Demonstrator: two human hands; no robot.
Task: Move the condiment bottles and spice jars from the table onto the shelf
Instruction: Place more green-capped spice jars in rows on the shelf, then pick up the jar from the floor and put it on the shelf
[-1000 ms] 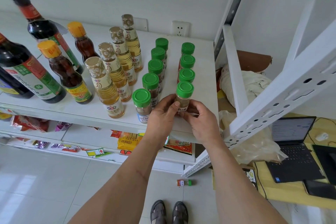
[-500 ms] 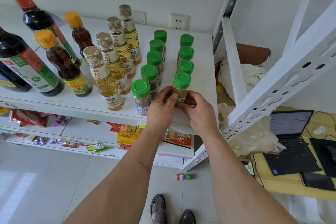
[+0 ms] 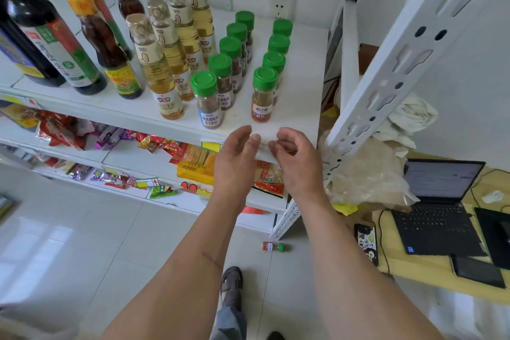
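Observation:
Two rows of green-capped spice jars stand on the white shelf [image 3: 300, 96]. The front jar of the right row [image 3: 263, 95] has an orange label and stands upright, untouched. The front jar of the left row [image 3: 207, 101] has a blue label. My left hand [image 3: 236, 159] and my right hand [image 3: 296, 163] hover just below the shelf's front edge, both empty with fingers loosely curled and apart. Left of the jars stand a row of pale vinegar bottles [image 3: 158, 69], brown sauce bottles with orange caps [image 3: 107, 47] and tall dark soy bottles [image 3: 41, 30].
One spice jar [image 3: 273, 246] lies on the tiled floor below. Lower shelves hold snack packets [image 3: 197, 163]. A slanted white shelf post [image 3: 386, 69] rises at right. Beyond it, a wooden table [image 3: 430, 273] carries a laptop [image 3: 436, 207] and a phone [image 3: 366, 243].
Both hands let go of the orange-label spice jar and drew back toward me, below the shelf edge. The jar stays standing at the front of the right row.

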